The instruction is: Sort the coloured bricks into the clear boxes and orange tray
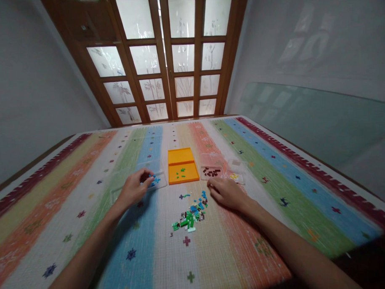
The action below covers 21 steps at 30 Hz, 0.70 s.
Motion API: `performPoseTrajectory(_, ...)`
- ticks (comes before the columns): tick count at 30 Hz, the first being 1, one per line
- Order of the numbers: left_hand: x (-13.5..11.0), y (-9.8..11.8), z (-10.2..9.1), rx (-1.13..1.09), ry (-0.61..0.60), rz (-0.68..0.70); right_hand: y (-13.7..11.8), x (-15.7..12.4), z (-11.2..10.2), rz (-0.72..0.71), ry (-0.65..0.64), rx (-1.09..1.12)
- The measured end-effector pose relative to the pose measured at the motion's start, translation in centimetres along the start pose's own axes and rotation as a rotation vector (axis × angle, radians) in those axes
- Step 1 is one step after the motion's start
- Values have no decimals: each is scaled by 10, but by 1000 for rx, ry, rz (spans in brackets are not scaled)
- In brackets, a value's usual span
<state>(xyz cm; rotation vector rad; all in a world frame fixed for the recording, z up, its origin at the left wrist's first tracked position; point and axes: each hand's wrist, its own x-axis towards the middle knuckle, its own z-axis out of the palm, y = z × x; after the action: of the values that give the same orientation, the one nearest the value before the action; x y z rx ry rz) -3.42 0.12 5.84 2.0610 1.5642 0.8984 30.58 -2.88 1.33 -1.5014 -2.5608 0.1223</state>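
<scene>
My left hand is at the near side of a clear plastic box with small blue toy bricks in it. Its thumb and fingers are pinched together over the blue bricks; whether one is between them I cannot make out. My right hand rests low over the cloth, just in front of a clear box of dark brown bricks. Its fingers are curled closed, and what they hold, if anything, is hidden. Between my hands lies a loose pile of green, blue, brown and grey bricks.
An open orange case with a few green bricks stands behind the pile. Right of the brown bricks is a clear container with yellow pieces. A striped cloth covers the table; glazed wooden doors stand beyond.
</scene>
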Motion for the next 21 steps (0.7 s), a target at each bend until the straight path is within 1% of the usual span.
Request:
performPoseTrajectory(2,-4,-4,0,11,22,-34,0,0,0,-5,3,5)
performPoseTrajectory(5,-7,-3,2,22,62,-62,1,0,0,-11,11,12)
performPoseTrajectory(9,-7,-2,4,5,99,-93,1,0,1,-7,7,12)
performPoseTrajectory(13,-6,-7,4,-5,145,-121,0,-1,1,1,0,23)
performPoseTrajectory(17,-6,-12,6,3,152,-119,1,-1,1,2,-9,27)
performPoseTrajectory(21,-6,-16,7,14,131,-85,2,-1,1,-9,-9,36)
